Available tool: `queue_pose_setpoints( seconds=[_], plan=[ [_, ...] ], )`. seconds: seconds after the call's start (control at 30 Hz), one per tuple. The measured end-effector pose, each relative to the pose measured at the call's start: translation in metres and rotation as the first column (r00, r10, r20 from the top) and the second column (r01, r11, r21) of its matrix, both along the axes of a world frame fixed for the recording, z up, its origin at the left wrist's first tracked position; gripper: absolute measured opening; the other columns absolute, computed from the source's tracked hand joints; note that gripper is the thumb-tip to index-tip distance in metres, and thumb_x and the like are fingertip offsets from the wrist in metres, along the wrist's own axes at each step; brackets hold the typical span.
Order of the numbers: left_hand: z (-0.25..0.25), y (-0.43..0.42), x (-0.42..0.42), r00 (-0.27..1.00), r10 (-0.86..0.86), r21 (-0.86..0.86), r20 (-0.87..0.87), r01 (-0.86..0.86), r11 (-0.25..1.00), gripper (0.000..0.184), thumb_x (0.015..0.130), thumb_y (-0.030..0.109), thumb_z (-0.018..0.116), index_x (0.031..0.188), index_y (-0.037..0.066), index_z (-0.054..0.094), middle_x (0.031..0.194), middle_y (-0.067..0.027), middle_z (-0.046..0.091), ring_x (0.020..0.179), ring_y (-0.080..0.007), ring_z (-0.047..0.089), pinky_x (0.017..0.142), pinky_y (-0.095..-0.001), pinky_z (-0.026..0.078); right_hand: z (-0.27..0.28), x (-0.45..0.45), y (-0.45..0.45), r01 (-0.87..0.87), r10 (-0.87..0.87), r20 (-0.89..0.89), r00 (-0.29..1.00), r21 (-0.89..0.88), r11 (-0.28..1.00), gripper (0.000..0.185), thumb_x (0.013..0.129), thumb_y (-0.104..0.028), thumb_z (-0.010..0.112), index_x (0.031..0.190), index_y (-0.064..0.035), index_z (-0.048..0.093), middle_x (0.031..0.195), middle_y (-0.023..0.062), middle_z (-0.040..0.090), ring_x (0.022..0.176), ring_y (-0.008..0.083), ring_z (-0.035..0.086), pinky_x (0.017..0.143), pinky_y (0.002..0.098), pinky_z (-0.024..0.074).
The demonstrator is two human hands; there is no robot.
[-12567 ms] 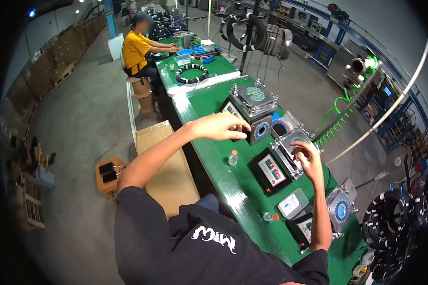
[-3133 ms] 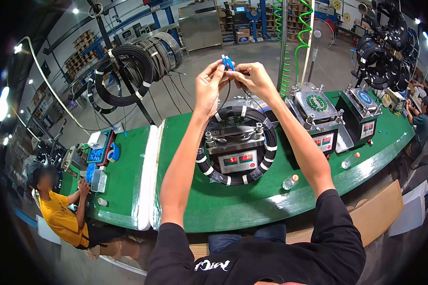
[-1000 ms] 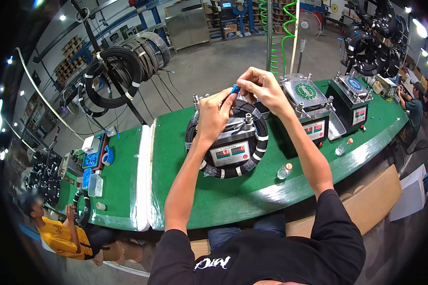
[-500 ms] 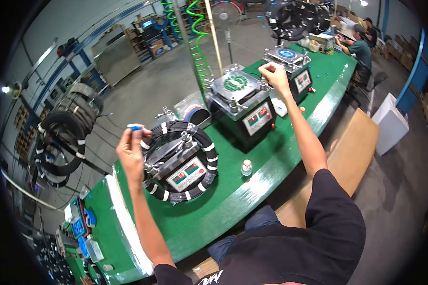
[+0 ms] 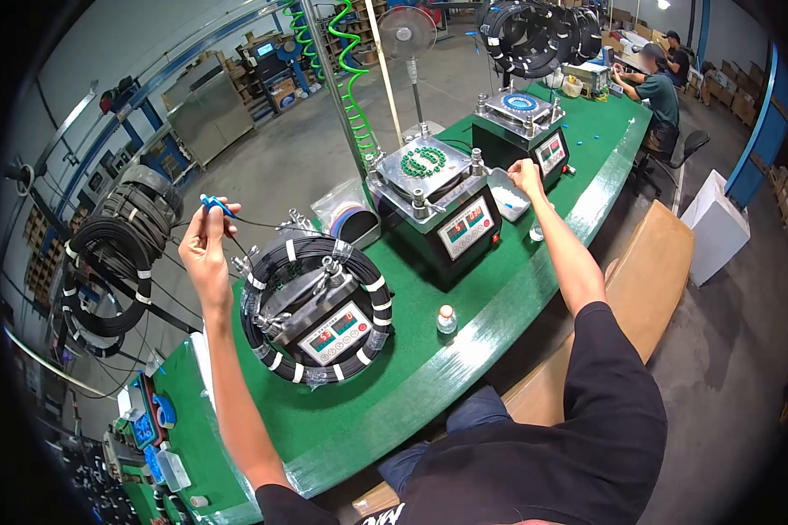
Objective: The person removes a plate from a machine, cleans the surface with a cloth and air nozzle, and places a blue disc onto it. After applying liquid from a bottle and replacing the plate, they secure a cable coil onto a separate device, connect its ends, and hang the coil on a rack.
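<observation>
Along the near edge of the green surface [image 5: 416,317], a small clear bottle [image 5: 446,320] with an orange cap stood upright. To its left, a coil [image 5: 381,302] of black cable, bound with white bands, ringed the front of the nearest machine [image 5: 337,331], whose red digits were lit. The left hand [image 5: 203,252] was raised beside the upper left of the coil, its grip pinching a blue connector [image 5: 217,206] between thumb and fingers, well above the surface. Thin black cable showed just behind those fingers, arcing toward the coil.

Farther along, the middle machine [image 5: 442,214] carried a ring of green fittings on its metal top. Past it lay a clear tray [image 5: 506,199] with small blue pieces inside. The right hand [image 5: 527,179] was at the tray's far side, its grip pressed together at the fingertips; whether anything sat between them could not be told. A second bottle [image 5: 537,233] showed partly behind the right forearm. Next came the far machine [image 5: 518,129], topped with a blue ring.

Beyond it, near the surface's far end, a person in a dark green shirt [image 5: 659,101] sat with both hands raised. More black coils [image 5: 521,39] hung nearby, and a fan [image 5: 408,35] stood on the floor behind.
</observation>
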State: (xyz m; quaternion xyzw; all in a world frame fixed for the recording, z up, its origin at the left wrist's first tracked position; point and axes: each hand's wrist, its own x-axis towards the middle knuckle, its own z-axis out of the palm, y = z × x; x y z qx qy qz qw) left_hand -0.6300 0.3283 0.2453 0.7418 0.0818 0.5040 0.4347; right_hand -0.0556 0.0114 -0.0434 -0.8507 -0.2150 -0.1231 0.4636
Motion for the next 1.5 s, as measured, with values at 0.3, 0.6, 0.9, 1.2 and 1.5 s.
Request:
queue_pose_setpoints(
  seconds=[0.3, 0.6, 0.9, 1.2, 1.5],
  plan=[
    [0.003, 0.011, 0.001, 0.999, -0.035, -0.038, -0.011, 0.035, 0.999, 0.030, 0.106, 0.023, 0.062, 0.122, -0.001, 0.069, 0.106, -0.0057, 0.073, 0.078, -0.0069, 0.057, 0.072, -0.0235, 0.046, 0.053, -0.028, 0.002, 0.072, -0.069, 0.167, 0.984, -0.012, 0.997, 0.032, 0.089, -0.011, 0.070, 0.121, -0.0055, 0.071, 0.108, 0.0178, 0.076, 0.102, 0.0321, 0.073, 0.091, 0.0415, 0.0566],
    [0.028, 0.035, 0.013, 0.993, -0.014, 0.120, -0.113, 0.028, 0.992, 0.024, 0.100, 0.021, 0.071, 0.110, 0.001, 0.076, 0.091, 0.0007, 0.069, 0.074, -0.0059, 0.057, 0.065, -0.0236, 0.047, 0.224, -0.259, 0.170, -0.869, 0.851, 0.191, 0.489, 0.018, 0.495, 0.039, 0.098, -0.024, 0.071, 0.132, -0.0066, 0.067, 0.093, 0.0092, 0.073, 0.069, 0.0113, 0.063, 0.066, 0.0282, 0.0519],
    [0.034, 0.071, 0.004, 0.981, -0.021, 0.015, -0.192, 0.024, 1.000, 0.034, 0.103, 0.035, 0.067, 0.118, 0.006, 0.076, 0.091, 0.0022, 0.073, 0.074, -0.0023, 0.056, 0.064, -0.0197, 0.044, 0.226, -0.383, 0.289, -0.913, 0.927, 0.208, 0.311, 0.335, 0.232, 0.026, 0.104, -0.023, 0.065, 0.113, 0.0005, 0.073, 0.063, 0.0018, 0.055, 0.058, 0.0059, 0.050, 0.053, 0.0267, 0.0405],
    [0.036, 0.096, -0.013, 0.987, 0.163, -0.021, 0.002, -0.163, 0.986, 0.040, 0.102, 0.039, 0.067, 0.122, 0.004, 0.075, 0.083, -0.0008, 0.071, 0.073, -0.0043, 0.057, 0.062, -0.0217, 0.045, 0.248, -0.351, 0.296, -0.886, 0.869, 0.206, 0.450, 0.229, 0.404, 0.031, 0.105, -0.026, 0.062, 0.107, 0.0014, 0.076, 0.056, 0.0034, 0.055, 0.052, 0.0072, 0.052, 0.051, 0.0284, 0.0406],
    [0.021, 0.112, -0.013, 0.977, 0.208, -0.174, 0.055, -0.196, 0.965, 0.034, 0.103, 0.033, 0.067, 0.123, 0.007, 0.075, 0.074, 0.0027, 0.061, 0.054, -0.0023, 0.048, 0.048, -0.0209, 0.038, 0.255, -0.342, 0.309, -0.894, 0.882, 0.181, 0.435, 0.199, 0.401, 0.034, 0.106, -0.030, 0.062, 0.112, 0.0005, 0.076, 0.058, -0.0013, 0.052, 0.053, 0.0057, 0.047, 0.050, 0.0271, 0.0368]
  ],
)
